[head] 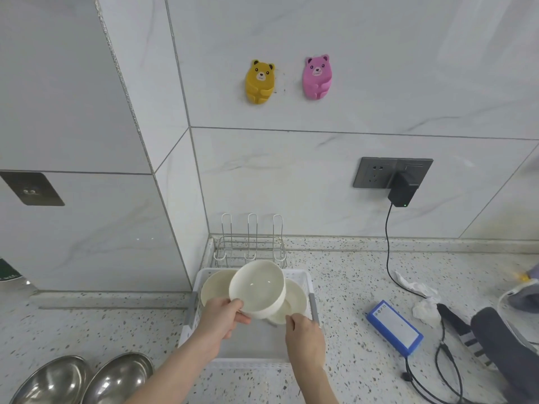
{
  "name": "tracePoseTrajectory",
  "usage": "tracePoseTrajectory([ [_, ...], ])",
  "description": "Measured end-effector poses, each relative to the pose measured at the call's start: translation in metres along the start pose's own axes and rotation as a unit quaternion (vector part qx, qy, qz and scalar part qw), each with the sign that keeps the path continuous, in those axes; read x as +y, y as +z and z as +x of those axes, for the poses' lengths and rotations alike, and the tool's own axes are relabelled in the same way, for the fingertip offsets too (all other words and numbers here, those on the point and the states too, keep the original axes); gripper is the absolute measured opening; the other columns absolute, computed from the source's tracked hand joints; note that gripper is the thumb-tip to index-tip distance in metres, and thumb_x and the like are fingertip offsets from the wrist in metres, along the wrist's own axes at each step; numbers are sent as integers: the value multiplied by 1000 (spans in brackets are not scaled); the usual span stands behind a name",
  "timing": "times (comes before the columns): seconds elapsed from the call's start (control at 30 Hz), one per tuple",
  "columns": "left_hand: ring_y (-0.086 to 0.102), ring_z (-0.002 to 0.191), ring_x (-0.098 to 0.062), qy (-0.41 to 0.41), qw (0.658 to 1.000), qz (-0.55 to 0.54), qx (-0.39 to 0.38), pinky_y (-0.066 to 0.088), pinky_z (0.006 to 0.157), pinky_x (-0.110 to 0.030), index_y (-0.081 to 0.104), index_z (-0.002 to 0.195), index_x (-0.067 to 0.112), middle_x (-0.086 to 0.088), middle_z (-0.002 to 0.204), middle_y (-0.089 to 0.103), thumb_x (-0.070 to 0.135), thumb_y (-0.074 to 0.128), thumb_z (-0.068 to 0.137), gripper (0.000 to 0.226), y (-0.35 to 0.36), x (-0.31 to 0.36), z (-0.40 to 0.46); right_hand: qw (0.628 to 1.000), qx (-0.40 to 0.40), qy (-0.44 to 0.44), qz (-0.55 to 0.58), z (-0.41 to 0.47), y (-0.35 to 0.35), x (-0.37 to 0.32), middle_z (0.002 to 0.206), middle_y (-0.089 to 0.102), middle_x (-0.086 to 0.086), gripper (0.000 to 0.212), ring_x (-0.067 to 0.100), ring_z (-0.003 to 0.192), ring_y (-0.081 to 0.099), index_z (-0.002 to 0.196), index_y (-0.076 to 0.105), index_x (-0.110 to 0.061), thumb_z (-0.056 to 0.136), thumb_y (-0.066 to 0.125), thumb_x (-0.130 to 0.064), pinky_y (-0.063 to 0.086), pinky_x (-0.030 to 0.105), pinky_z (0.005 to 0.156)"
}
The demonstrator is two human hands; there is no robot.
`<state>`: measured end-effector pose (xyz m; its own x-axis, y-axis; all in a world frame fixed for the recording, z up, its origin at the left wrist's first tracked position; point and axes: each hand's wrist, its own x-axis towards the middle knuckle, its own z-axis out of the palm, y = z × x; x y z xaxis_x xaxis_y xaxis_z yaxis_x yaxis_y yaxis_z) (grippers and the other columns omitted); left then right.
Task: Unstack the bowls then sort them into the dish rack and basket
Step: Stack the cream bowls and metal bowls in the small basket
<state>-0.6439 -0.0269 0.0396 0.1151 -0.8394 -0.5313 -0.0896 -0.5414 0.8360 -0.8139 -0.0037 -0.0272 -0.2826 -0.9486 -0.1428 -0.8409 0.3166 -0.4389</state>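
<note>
Nearest, two steel bowls (84, 380) sit at the counter's front left edge. Above the white basket (309, 282), the left hand (220, 320) pinches a tilted white bowl (256, 287) by its rim; the right hand (303, 335) seemingly grips a second bowl (293, 301) beneath. Another bowl (214, 287) leans inside the basket's left wall. Behind, the wire dish rack (250, 246) stands in the counter's back corner.

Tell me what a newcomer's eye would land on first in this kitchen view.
First, the two hands at the centre: the left hand grips a tilted white bowl above the white basket, while the right hand holds another white bowl lower down. Next, the yellow bear holder and pink bear holder stand out on the grey tiled wall. Two steel bowls gleam on the counter at bottom left.
</note>
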Motion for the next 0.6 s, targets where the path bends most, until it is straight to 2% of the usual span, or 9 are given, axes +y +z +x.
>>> tracePoseTrajectory([
  [0.07, 30, 34, -7, 5, 1000, 13, 0, 22, 35, -17, 67, 92, 1, -14, 63, 72, 7, 54, 94, 14, 1, -1, 1, 1000, 11, -4, 29, 0, 0, 1, 54, 38, -8, 44, 13, 56, 38, 60, 36, -23, 103, 41, -29, 24, 20, 45],
  [0.1, 30, 35, -8, 10, 1000, 23, 0, 23, 35, -18, 67, 92, 2, -13, 63, 72, 8, 54, 94, 15, 2, -2, 2, 998, 25, -6, 56, -1, 0, 1, 56, 47, -6, 37, 13, 54, 40, 67, 48, -22, 103, 43, -29, 27, 20, 46],
  [0.13, 31, 35, -8, 17, 999, 38, 0, 24, 36, -19, 68, 92, 2, -12, 63, 72, 8, 53, 93, 16, 2, -3, 3, 994, 43, -6, 97, -2, -1, 1, 58, 57, -3, 28, 13, 52, 44, 80, 61, -20, 102, 45, -28, 30, 20, 46],
  [0.2, 39, 34, -7, 42, 996, 83, 9, 28, 41, -20, 68, 88, 5, -7, 62, 72, 10, 52, 93, 18, 5, -4, 6, 975, 64, 5, 212, -2, -6, 1, 58, 63, 3, 24, 11, 46, 47, 99, 68, -13, 101, 46, -24, 37, 24, 45],
  [0.3, 58, 45, 1, 96, 982, 158, 28, 37, 50, -23, 66, 82, 9, -3, 61, 72, 12, 51, 93, 19, 13, -3, 11, 918, 74, 48, 386, -2, -18, 6, 61, 69, 3, 24, 6, 46, 49, 99, 66, -25, 102, 43, -25, 43, 25, 53],
  [0.4, 70, 64, -13, 118, 971, 205, 22, 45, 59, -25, 66, 80, 5, -5, 63, 72, 12, 50, 91, 20, 23, -1, 17, 852, 53, 79, 515, -1, -26, 11, 62, 68, 8, 23, 9, 41, 38, 100, 67, -28, 102, 44, -31, 39, 22, 48],
  [0.47, 70, 64, -13, 122, 964, 237, 11, 43, 57, -24, 61, 76, 7, -6, 65, 72, 13, 50, 91, 20, 30, -1, 21, 855, 42, 69, 512, -2, -26, 11, 62, 67, 8, 18, 8, 42, 39, 103, 65, -28, 100, 49, -34, 38, 23, 48],
  [0.53, 68, 60, -9, 124, 959, 257, 4, 40, 53, -23, 58, 72, 10, -5, 66, 72, 13, 49, 91, 21, 36, -3, 23, 877, 42, 60, 474, -4, -24, 10, 64, 69, 5, 11, 7, 49, 53, 105, 60, -32, 95, 59, -30, 45, 28, 57],
  [0.6, 67, 58, -7, 130, 956, 263, 3, 41, 52, -22, 58, 72, 10, -4, 65, 72, 15, 49, 93, 24, 39, -5, 26, 896, 48, 61, 437, -4, -21, 10, 64, 70, 2, 24, 8, 62, 65, 109, 58, -31, 89, 64, -19, 48, 26, 63],
])
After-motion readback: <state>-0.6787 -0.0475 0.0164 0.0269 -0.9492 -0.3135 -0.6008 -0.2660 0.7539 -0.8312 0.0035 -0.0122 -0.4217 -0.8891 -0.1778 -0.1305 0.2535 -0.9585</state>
